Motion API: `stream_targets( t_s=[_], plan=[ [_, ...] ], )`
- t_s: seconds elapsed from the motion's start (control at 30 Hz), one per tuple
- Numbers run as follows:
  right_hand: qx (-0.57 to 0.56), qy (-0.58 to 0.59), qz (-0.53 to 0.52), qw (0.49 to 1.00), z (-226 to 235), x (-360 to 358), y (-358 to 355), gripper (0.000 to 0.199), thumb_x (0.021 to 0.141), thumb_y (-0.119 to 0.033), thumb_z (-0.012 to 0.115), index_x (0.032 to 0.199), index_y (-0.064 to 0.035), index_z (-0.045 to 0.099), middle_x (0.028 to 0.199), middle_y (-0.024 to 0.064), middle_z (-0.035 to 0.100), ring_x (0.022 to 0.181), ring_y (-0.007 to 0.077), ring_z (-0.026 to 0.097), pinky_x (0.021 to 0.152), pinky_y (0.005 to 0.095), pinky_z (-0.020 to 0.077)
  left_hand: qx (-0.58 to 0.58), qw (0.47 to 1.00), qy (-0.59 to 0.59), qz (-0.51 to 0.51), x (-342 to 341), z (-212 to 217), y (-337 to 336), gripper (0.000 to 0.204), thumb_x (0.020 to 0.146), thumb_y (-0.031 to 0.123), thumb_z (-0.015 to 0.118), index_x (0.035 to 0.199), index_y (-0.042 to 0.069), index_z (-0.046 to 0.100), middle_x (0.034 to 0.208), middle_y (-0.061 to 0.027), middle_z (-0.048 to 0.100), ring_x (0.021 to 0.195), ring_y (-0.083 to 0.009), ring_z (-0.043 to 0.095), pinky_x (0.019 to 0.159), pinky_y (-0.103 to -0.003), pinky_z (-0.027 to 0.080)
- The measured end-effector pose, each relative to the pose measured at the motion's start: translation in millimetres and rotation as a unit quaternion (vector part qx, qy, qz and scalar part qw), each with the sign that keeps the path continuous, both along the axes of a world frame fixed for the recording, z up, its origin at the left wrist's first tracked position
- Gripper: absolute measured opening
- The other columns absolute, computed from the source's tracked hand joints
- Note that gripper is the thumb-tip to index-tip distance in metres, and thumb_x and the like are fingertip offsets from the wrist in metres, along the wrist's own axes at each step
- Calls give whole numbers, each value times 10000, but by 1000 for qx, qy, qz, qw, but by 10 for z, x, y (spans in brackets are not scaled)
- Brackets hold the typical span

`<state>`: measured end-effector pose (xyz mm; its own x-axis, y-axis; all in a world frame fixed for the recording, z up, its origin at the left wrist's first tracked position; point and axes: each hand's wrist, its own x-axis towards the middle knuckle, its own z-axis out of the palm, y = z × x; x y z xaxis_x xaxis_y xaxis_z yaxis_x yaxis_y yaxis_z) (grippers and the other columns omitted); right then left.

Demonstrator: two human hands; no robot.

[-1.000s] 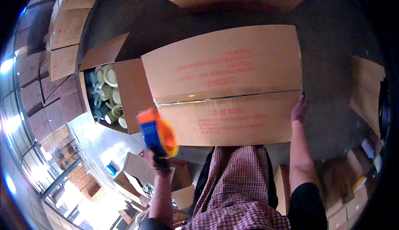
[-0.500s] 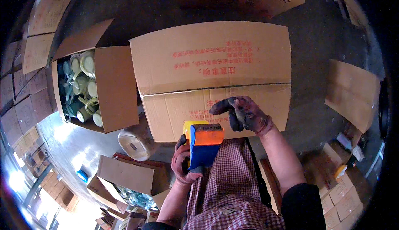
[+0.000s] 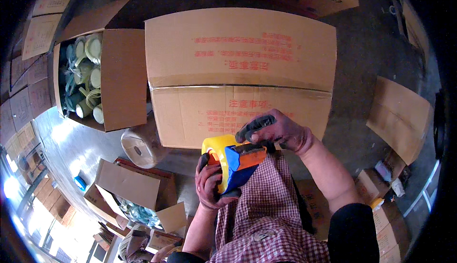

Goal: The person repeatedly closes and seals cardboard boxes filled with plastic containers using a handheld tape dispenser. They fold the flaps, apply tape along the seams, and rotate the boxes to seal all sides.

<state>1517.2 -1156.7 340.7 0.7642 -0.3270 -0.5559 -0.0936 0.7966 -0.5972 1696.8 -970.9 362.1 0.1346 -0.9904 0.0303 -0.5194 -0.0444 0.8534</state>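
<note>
My left hand, in a dark-stained work glove, grips a tape dispenser with a blue and orange body and a yellow roll, held in front of my checked apron. Just above it is my gloved right hand, fingers bent together by the roll's upper edge and the dispenser's front. Whatever may lie between those fingertips is too small to make out. Beyond both hands lies a large cardboard carton with red print, its two top flaps closed along a middle seam.
To the left stands an open carton of bagged pale-green and teal cups. Below it are a wrapped tape roll on the floor and another open carton with teal bagged items. A flattened carton leans at right; stacked boxes line the far left.
My right hand has come down and left to the tape dispenser. The dispenser has tilted, showing more of the yellow roll. The carton sits slightly higher in view.
</note>
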Motion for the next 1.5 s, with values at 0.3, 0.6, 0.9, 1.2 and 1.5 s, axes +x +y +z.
stream_targets(
  t_s=[0.3, 0.6, 0.9, 1.2, 1.5],
  plan=[
    [-38, 27, -81, 996, -78, -213, -13, 110, 710, -38, 608, 798, 24, 632, 772, 65, 643, 741, 123, 600, 697, 246, 483, 80, 986, 136, 53, -394, -262, 106, 698, 631, 664, 614, 875, 18, 514, 909, -186, 591, 1034, -400, 524, 949, -490, 334],
    [-33, 69, -144, 987, -255, -231, -50, 142, 744, -102, 569, 826, 6, 609, 790, 65, 627, 740, 121, 587, 676, 234, 466, 119, 947, 263, 140, -546, -292, -82, 761, 617, 693, 605, 880, -19, 548, 894, -177, 609, 1023, -350, 546, 922, -437, 374],
    [-36, -10, -108, 993, -496, -280, -314, 309, 831, -292, 520, 935, -12, 598, 895, 114, 622, 845, 188, 594, 796, 325, 454, 119, 938, 261, 194, -474, -380, 197, 788, 589, 728, 594, 850, -14, 544, 922, -193, 602, 1034, -360, 536, 912, -426, 380],
    [15, 105, 35, 994, -335, 59, -180, 126, 724, -80, 612, 809, 2, 657, 794, 77, 650, 754, 138, 604, 738, 258, 477, 107, 959, 206, 161, -328, -467, 184, 762, 589, 702, 617, 851, -13, 564, 905, -187, 606, 1041, -372, 531, 940, -443, 357],
    [-361, 330, -114, 865, -696, -160, -760, 148, 723, -100, 521, 724, -35, 655, 692, 71, 643, 647, 146, 600, 592, 274, 468, 173, 971, 148, 74, -422, -527, 15, 539, 590, 461, 713, 819, -9, 578, 725, -125, 610, 753, -321, 606, 966, -403, 326]
  ],
)
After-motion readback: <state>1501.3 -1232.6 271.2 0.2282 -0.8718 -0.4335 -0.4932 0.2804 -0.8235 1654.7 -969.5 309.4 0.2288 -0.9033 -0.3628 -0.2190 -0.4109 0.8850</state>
